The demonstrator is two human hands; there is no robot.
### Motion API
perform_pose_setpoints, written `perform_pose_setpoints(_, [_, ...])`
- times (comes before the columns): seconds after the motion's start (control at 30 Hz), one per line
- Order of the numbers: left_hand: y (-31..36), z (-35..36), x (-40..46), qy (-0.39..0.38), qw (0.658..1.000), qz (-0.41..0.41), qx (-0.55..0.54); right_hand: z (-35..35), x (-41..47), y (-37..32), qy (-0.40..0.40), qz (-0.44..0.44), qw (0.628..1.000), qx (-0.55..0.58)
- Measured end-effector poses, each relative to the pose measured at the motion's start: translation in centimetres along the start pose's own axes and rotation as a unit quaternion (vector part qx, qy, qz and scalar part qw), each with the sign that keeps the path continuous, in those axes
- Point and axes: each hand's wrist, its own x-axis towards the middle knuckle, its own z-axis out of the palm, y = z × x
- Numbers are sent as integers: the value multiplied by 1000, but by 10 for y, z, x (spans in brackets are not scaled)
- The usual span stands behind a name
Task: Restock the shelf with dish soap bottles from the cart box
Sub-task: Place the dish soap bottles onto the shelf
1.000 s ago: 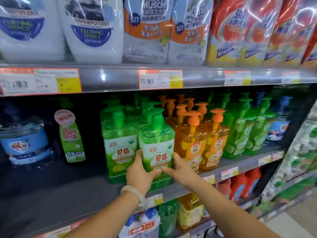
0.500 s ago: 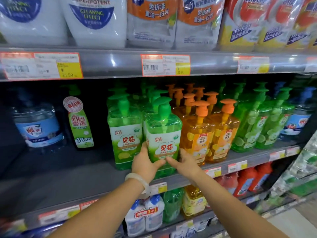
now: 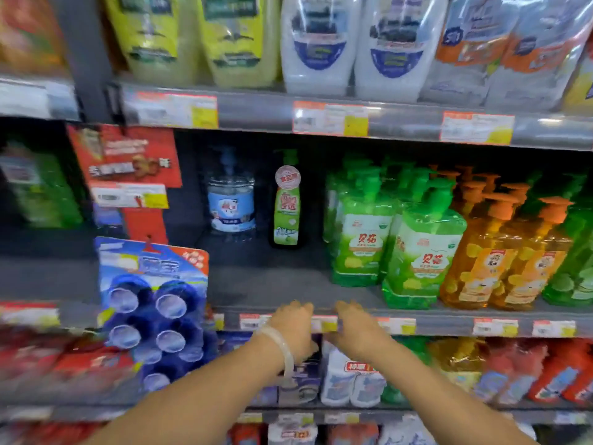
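Your left hand (image 3: 293,326) and right hand (image 3: 356,329), both empty and relaxed at centre frame; upright green soap bottle (image 3: 420,248) stands upper right, nearer your right hand.

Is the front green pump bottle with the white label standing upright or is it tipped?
Upright. The front green pump bottle stands on its base at the grey shelf's edge, pump on top.

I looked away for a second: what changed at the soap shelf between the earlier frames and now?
Both hands let go of the front green bottle. The left hand and right hand have drawn back and down to the shelf edge, holding nothing, no grip on any bottle. The view swung left. The green bottle stays upright at the front beside the orange bottles.
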Motion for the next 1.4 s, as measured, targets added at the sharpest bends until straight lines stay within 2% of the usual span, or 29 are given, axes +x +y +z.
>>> perform_pose_setpoints(0.13, [-97,-21,-80,35,995,-65,62,56,-8,-117,-47,-121,988,-83])
perform_pose_setpoints(0.27, [-215,-32,-184,53,977,-183,100,131,-29,-244,-95,-214,967,-103])
perform_pose_setpoints(0.4, [-314,-45,-304,48,938,-323,114,200,-65,-368,-129,-301,936,-129])
perform_pose_setpoints(0.53, [-392,-59,-416,61,892,-440,83,257,-107,-484,-143,-412,888,-148])
perform_pose_setpoints(0.7, [-463,-59,-518,78,841,-535,29,319,-153,-595,-200,-472,840,-176])
perform_pose_setpoints(0.87, [-536,-62,-582,82,808,-583,3,373,-172,-693,-246,-510,804,-184])
perform_pose_setpoints(1.07, [-664,-115,-628,74,775,-628,25,422,-154,-849,-273,-533,783,-171])
perform_pose_setpoints(1.23, [-771,-179,-651,103,769,-630,27,450,-126,-961,-256,-539,786,-160])
perform_pose_setpoints(1.4, [-856,-193,-656,66,785,-616,21,492,-97,-1026,-271,-524,788,-176])
